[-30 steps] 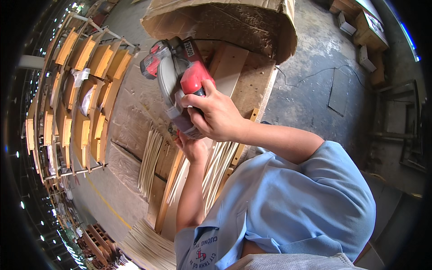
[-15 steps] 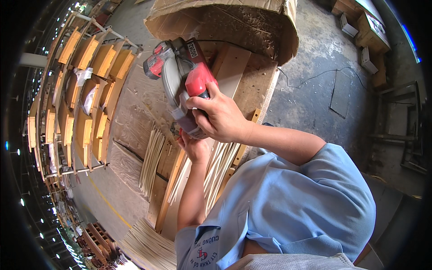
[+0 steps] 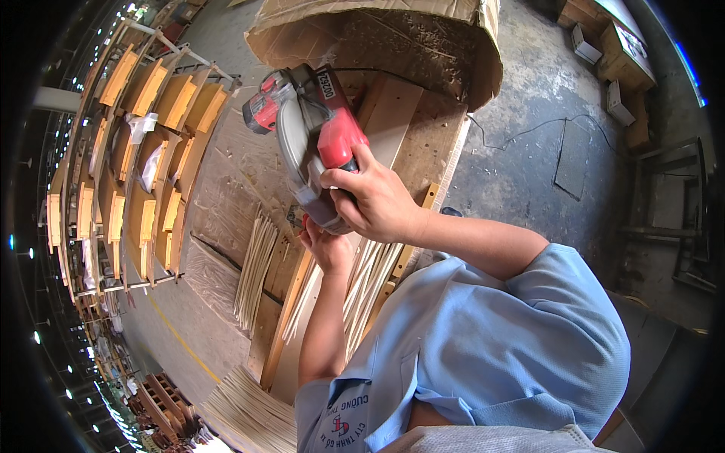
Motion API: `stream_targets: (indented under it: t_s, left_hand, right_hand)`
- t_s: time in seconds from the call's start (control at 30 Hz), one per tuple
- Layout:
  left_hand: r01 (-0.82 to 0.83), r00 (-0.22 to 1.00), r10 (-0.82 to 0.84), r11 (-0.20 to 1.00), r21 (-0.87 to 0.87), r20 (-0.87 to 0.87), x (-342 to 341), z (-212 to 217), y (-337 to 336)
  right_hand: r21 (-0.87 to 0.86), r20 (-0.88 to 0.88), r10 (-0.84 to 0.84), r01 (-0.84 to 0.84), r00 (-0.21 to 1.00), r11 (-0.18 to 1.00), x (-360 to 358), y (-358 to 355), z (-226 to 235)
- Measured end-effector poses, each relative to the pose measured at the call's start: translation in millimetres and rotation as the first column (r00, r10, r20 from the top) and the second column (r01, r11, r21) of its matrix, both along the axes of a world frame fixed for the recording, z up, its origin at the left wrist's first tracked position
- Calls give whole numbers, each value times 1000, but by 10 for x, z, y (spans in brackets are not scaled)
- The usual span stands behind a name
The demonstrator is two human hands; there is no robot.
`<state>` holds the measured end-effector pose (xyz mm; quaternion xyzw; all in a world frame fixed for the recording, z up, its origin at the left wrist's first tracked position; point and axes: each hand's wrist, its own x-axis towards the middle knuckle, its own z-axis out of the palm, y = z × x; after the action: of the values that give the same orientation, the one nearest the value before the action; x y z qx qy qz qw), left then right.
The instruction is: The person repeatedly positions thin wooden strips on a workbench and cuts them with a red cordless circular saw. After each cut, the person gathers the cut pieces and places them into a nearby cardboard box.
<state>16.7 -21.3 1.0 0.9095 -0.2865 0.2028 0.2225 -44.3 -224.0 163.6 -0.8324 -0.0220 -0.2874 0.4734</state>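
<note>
My right hand (image 3: 374, 200) grips the red handle of a red and grey mitre saw (image 3: 306, 132), whose round blade guard tilts over the wooden bench (image 3: 226, 196). Just below the saw, my left hand (image 3: 326, 245) rests on a long wooden strip (image 3: 291, 302) that runs along the bench toward me; the fingers are partly hidden under the saw. Several thin pale wooden slats (image 3: 370, 275) lie beside that strip under my right forearm.
A cardboard hood (image 3: 423, 38) dusted with sawdust stands behind the saw. More slats (image 3: 253, 268) lie left of the strip, and a stack (image 3: 249, 415) sits at the near end. Racks of wooden parts (image 3: 128, 151) line the left. A cable (image 3: 529, 124) crosses the concrete floor on the right.
The saw head has risen and tipped farther up and away from the bench, my right hand moving with it. My left hand stays on the strip.
</note>
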Motion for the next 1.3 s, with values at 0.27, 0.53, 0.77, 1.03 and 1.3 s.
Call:
stream_targets:
  t_s: [0.27, 0.53, 0.77, 1.03, 1.3]
  left_hand:
    - [9, 998, -10, 1000, 19, 61, 2, 56, -33]
    - [27, 998, -40, 957, 290, 40, 23, 0, 139]
    - [30, 998, -16, 968, 249, -57, -30, 75, 90]
    - [13, 998, 3, 972, 237, -68, -41, 84, 103]
    - [70, 997, -65, 976, 207, -32, -54, 121, 59]
  right_hand:
    - [-14, -13, 28, -28, 1000, 1000, -80, -5, -55]
    - [93, 66, 104, -110, 992, 990, 233, -102, 161]
    - [407, -69, 78, -44, 995, 912, 843, -354, 762]
    - [543, 44, -94, 55, 995, 838, 1088, -394, 777]
    - [853, -509, 519, 482, 687, 199, 227, 526, -1266]
